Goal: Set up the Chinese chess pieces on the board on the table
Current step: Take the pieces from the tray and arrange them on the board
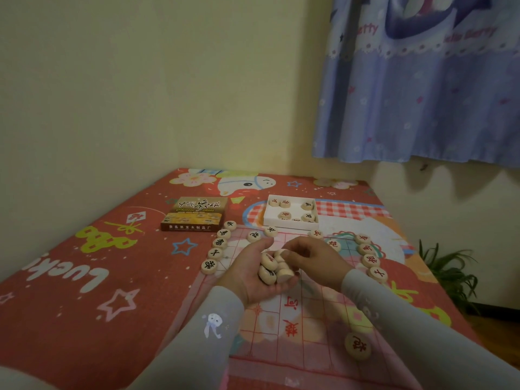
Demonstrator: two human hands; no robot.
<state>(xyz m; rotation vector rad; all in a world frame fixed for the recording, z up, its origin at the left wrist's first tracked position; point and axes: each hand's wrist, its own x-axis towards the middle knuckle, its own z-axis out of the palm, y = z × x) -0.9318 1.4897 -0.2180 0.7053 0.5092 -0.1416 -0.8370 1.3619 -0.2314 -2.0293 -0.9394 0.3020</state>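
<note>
A thin pink chess board [306, 327] with a red grid lies on the table. My left hand [253, 274], palm up, cups several round wooden chess pieces [271, 267] above the board's middle. My right hand [312, 260] reaches into that pile and pinches one piece with its fingertips. Black-lettered pieces [216, 252] stand in a row along the board's left edge, and red-lettered pieces [371, 260] line its right edge. More single pieces sit along the far edge [270, 231]. One red-lettered piece [358, 346] lies alone near the front right.
A white tray [270, 218] holding several more pieces stands behind the board. The brown box lid [194, 213] lies to its left. The red cartoon-print tablecloth [84, 277] covers the table. A wall is to the left, a blue curtain [422, 94] and a plant [447, 268] to the right.
</note>
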